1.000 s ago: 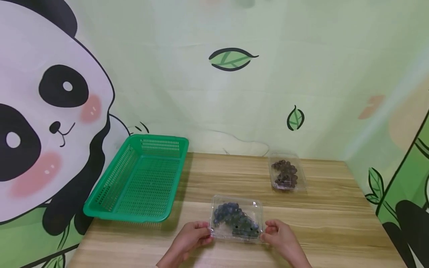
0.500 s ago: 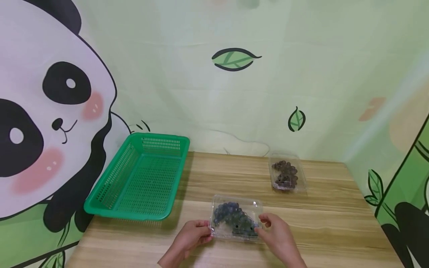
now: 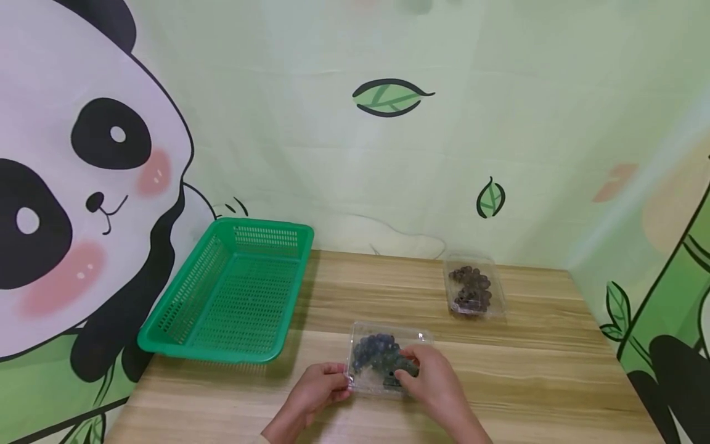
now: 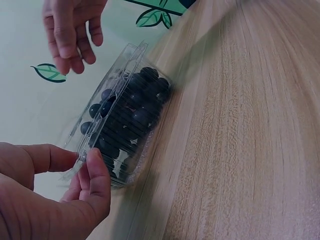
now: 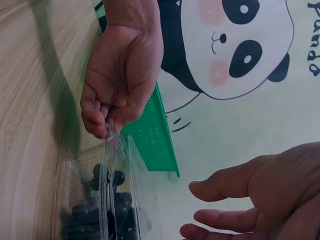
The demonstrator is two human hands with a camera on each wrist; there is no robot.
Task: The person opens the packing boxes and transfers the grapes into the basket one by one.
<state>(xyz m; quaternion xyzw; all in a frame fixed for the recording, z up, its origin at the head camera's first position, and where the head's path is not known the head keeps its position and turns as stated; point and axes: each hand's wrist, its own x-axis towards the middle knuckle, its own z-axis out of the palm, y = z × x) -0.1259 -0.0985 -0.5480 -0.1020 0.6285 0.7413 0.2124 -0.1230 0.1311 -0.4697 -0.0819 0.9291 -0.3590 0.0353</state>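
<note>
A clear plastic clamshell box (image 3: 410,336) lies on the wooden table with dark blue grapes (image 3: 374,351) inside. Its left front corner is pinched between the thumb and fingers of my left hand (image 3: 318,388); in the left wrist view the thumb (image 4: 95,167) presses at the lid's rim. Over the box's right side, my right hand (image 3: 438,382) hides part of the grapes in the head view. Both wrist views show this right hand (image 5: 260,200) above the lid, apart from it, fingers spread loosely and holding nothing.
A green perforated basket (image 3: 208,357) with nothing in it stands at the left of the table. Farther back on the right is a second clear box (image 3: 499,302) with dark reddish grapes (image 3: 471,290). A printed panda backdrop (image 3: 277,142) rises behind the table.
My right hand has let go of the box's right corner and moved left over the lid. The left hand keeps its pinch on the left corner, and the box stays in place.
</note>
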